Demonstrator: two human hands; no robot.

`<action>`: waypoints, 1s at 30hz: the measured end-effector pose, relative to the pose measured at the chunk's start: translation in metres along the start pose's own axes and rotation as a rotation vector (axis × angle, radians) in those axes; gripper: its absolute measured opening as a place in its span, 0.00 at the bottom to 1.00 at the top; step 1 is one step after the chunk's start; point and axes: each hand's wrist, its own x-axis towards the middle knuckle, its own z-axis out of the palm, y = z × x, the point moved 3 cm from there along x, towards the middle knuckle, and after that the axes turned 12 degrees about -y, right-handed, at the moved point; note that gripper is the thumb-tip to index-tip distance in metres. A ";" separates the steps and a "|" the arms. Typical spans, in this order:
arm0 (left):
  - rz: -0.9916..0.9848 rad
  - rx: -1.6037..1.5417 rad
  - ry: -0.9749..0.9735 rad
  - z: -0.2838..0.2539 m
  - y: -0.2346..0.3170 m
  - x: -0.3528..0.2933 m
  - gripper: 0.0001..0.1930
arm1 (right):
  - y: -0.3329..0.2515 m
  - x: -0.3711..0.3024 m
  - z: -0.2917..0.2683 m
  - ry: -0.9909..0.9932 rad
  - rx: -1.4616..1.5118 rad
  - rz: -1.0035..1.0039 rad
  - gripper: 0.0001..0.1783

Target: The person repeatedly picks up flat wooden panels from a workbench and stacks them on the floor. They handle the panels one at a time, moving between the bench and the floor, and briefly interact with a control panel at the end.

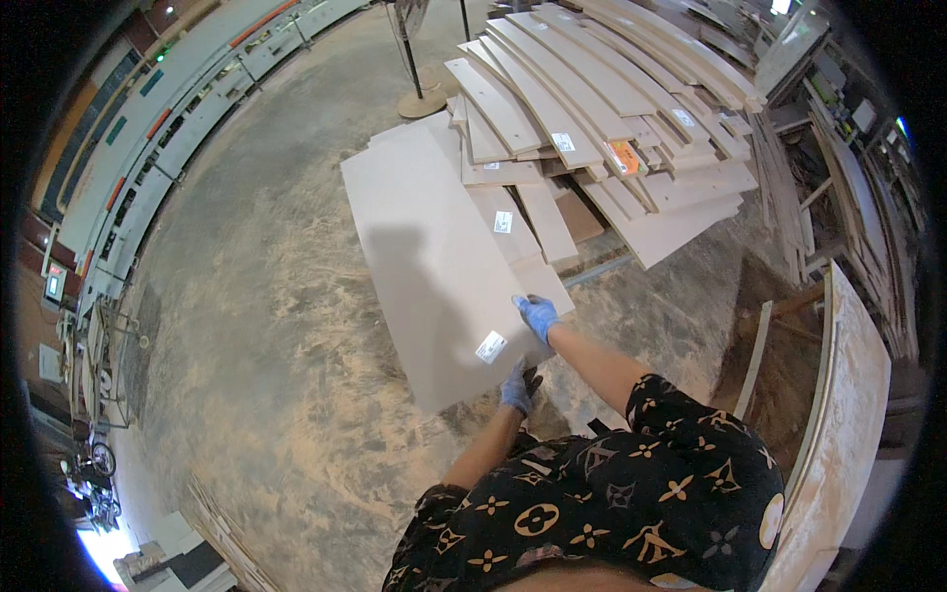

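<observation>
A large pale rectangular board point(434, 286) lies slanting in front of me, with a white label point(490, 346) near its close end. My right hand point(539, 317), in a blue glove, is closed on the board's right edge, thumb on top and fingers partly hidden beneath. At the near edge, my left hand point(518, 387), also gloved, grips from below, its fingertips partly out of sight. My shadow falls across the board. Its far end lies beside the pile of boards, and whether it rests on other pieces there I cannot tell.
Long pale boards point(552, 74) are piled ahead to the right, several with labels. A round-based stand point(422, 103) rises beyond. Along the left runs a long machine point(163, 148). A large panel point(848, 414) leans close on my right. Sawdust covers the floor point(256, 326).
</observation>
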 end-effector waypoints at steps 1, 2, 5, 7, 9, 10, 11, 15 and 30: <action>-0.044 0.027 0.005 0.003 0.007 0.008 0.19 | -0.006 0.010 -0.003 0.013 0.033 0.005 0.28; -0.032 0.060 -0.055 0.003 0.012 0.008 0.19 | -0.011 0.013 -0.005 0.057 0.057 -0.014 0.25; -0.168 0.142 -0.118 -0.042 0.034 -0.027 0.22 | -0.010 0.022 0.000 -0.001 0.081 0.101 0.25; 0.065 -0.115 0.146 -0.099 0.068 -0.072 0.25 | -0.007 0.023 0.005 0.080 0.104 0.031 0.25; 0.232 -0.414 -0.676 -0.132 0.141 -0.112 0.27 | 0.000 0.024 0.015 0.099 0.170 0.045 0.25; 0.332 -0.185 -0.060 -0.155 0.159 -0.108 0.28 | 0.003 0.025 0.022 0.076 0.226 0.066 0.25; 0.415 0.050 0.489 -0.174 0.188 -0.107 0.29 | 0.006 0.026 0.027 0.083 0.263 0.087 0.25; 0.154 0.730 0.239 -0.147 0.258 -0.049 0.32 | 0.006 0.020 0.038 0.100 0.262 0.010 0.24; 0.431 0.701 0.178 -0.084 0.208 -0.024 0.21 | 0.007 -0.031 -0.021 0.200 0.498 0.033 0.25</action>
